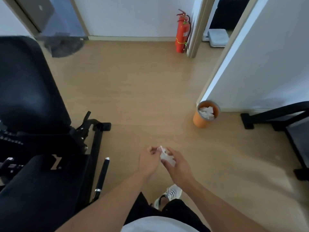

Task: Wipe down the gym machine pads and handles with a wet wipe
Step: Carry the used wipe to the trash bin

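- Nearest, bottom centre: white shirt hem, dark trousers, one white sneaker (pixel 168 195) on the wood floor (pixel 142 91).
- Just beyond, both forearms reaching forward, hands meeting over bare floor.
- Right hand (pixel 177 163) curled round a small pale wet wipe packet (pixel 167 159), steadying it upright.
- Left hand (pixel 148 160) pinching a thin strip or tab at the packet's top edge, likely to tear it open or draw the wipe out; too blurred to tell which.
- Wipe not yet free, so wiping judged not begun.
- Near left: gym machine with black seat pad (pixel 41 190), chrome-tipped black handle (pixel 102 176) lying alongside the frame; within easy reach once the wipe is out.
- Mid left: large black back pad (pixel 30 84), upright, tilted.
- Mid right: orange bin (pixel 206 114) against the wall corner, white crumpled waste inside; handy for the wrapper.
- Far right edge: base of another black machine (pixel 275 114).
- Far: red fire extinguisher (pixel 182 32) standing beside a door frame.
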The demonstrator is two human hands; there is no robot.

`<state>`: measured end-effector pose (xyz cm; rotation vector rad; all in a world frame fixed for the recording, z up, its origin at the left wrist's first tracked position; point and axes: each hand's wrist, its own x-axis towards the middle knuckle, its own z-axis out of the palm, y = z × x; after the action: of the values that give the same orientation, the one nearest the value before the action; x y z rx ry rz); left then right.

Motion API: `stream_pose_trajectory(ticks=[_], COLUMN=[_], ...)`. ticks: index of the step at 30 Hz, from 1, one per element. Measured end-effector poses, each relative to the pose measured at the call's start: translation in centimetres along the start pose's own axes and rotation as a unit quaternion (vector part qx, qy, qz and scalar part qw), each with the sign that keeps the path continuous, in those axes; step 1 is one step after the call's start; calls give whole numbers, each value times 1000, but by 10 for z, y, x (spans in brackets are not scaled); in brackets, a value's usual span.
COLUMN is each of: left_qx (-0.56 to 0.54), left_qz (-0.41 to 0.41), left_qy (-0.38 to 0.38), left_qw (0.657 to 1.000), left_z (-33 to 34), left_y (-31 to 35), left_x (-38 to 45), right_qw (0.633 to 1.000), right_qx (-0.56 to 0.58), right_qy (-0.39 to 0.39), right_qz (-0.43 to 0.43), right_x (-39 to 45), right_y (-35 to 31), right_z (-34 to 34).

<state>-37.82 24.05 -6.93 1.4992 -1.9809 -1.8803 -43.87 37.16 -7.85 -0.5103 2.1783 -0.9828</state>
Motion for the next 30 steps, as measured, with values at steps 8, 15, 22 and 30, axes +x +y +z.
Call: stream_pose_trajectory(ticks=[8, 15, 22, 30], left_qx=[4, 32, 67, 159], left_qz=[21, 59, 45, 68], left_qy=[-13, -38, -107, -177], left_qw=[1000, 997, 991, 969], left_z=[75, 128, 163, 215], left_y=[96, 160, 233, 309], left_x=[80, 179, 291, 362], right_qw=[995, 983, 962, 925], right_qx=[26, 126, 211, 315], right_qy=[66, 68, 88, 121], right_qz=[71, 113, 150, 176], right_x=[116, 221, 330, 405], right_y=[-10, -15, -31, -26], right_z=[-109, -165, -216, -281])
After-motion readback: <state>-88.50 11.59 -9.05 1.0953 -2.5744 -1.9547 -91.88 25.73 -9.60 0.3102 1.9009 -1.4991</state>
